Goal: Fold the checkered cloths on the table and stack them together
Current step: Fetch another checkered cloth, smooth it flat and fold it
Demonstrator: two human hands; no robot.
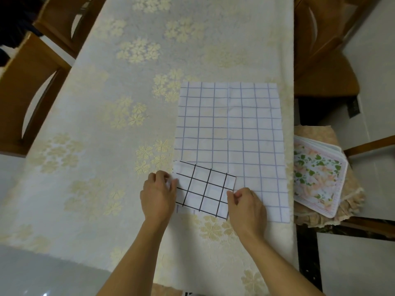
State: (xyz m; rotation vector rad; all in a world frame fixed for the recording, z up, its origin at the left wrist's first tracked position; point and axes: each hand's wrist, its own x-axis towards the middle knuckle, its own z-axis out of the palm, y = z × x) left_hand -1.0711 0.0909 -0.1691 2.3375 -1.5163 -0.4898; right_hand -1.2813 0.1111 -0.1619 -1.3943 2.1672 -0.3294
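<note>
A pale floral counter carries a flat blue-checked cloth; on its near corner lies a folded black-checked cloth, pinched at its side edges by left hand and right hand. Both look thin, limp, light: best held by corners

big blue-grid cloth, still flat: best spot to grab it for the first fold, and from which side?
Probably its two far corners, coming in from above and pinching each edge. The blue-grid cloth lies flat and unfolded on the table, with its far edge and right side bare. The near-left corner is covered by the folded black-grid cloth, which the left hand and right hand are holding, so move that first.
</note>
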